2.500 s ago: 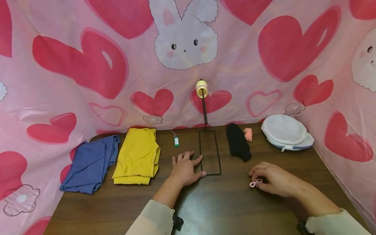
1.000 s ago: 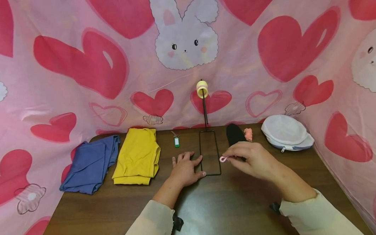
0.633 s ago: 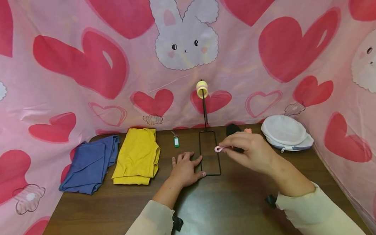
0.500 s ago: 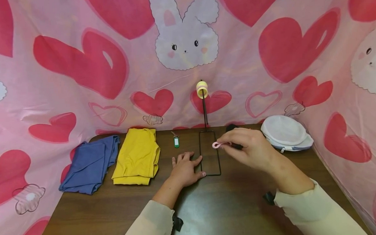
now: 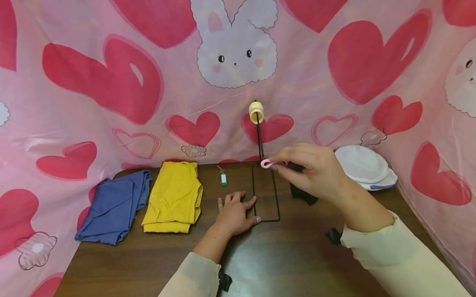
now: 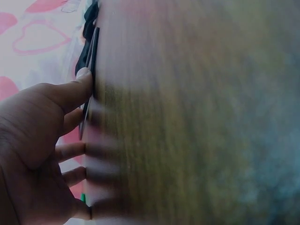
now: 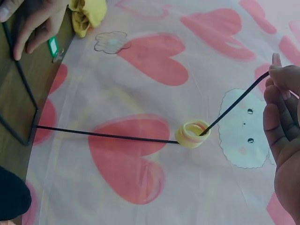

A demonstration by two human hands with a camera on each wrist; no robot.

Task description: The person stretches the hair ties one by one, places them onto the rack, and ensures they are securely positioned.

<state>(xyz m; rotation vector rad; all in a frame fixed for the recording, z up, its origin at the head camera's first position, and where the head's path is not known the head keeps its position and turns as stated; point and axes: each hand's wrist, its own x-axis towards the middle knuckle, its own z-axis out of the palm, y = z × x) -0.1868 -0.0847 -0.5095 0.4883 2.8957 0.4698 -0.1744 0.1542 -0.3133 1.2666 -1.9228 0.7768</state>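
Note:
My right hand [image 5: 316, 169] pinches a small pink hair tie [image 5: 265, 163] between thumb and fingers, raised above the table. In the right wrist view the hair tie [image 7: 276, 60] is right at the free end of the black wire stand [image 7: 112, 136]. A yellow band with pink stripes [image 5: 256, 114] hangs in the bend of that stand's arm. My left hand [image 5: 234, 216] lies with fingers spread at the left side of the stand's rectangular base, thumb and forefinger touching the wire. Behind my right hand, a black sock [image 5: 304, 195] is partly hidden.
Folded blue cloth [image 5: 116, 208] and folded yellow cloth [image 5: 173, 196] lie at the left of the wooden table [image 5: 268, 263]. A green key tag [image 5: 223, 179] is left of the stand. A round white mesh bag [image 5: 362, 164] sits at the back right. A pink curtain [image 5: 141, 149] encloses the table.
The right hand has carried the pink hair tie from the right side of the table leftward and up toward the stand, now covering the coral scrunchie. The left hand has stayed in place.

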